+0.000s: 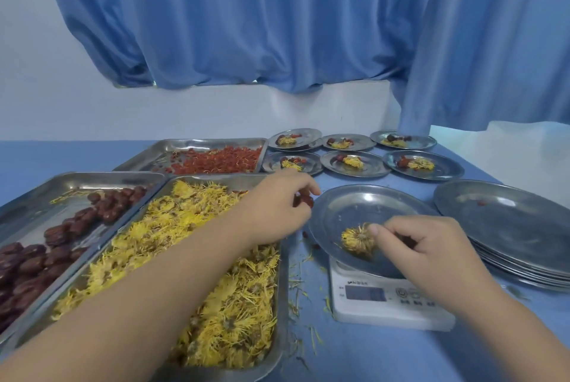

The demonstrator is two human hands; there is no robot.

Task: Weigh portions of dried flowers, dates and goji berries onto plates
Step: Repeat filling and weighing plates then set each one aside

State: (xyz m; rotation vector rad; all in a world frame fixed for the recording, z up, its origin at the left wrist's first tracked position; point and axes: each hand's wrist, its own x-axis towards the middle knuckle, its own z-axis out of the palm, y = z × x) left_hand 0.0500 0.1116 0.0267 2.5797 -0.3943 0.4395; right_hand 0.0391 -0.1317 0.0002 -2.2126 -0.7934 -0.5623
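Note:
A steel plate (354,212) sits on a white digital scale (388,304). On it lies a yellow dried flower (354,239), which my right hand (416,246) pinches at its right side. My left hand (277,205) hovers by the plate's left rim, its fingers curled round red goji berries (305,200). Three steel trays lie to the left: dried flowers (185,258) in the nearest, dates (46,252) at far left, goji berries (216,161) behind.
Several filled plates (354,162) stand in two rows at the back. A stack of empty plates (509,227) lies at the right, one berry on top. Loose petals and berries litter the blue table (370,357) between tray and scale. A blue curtain hangs behind.

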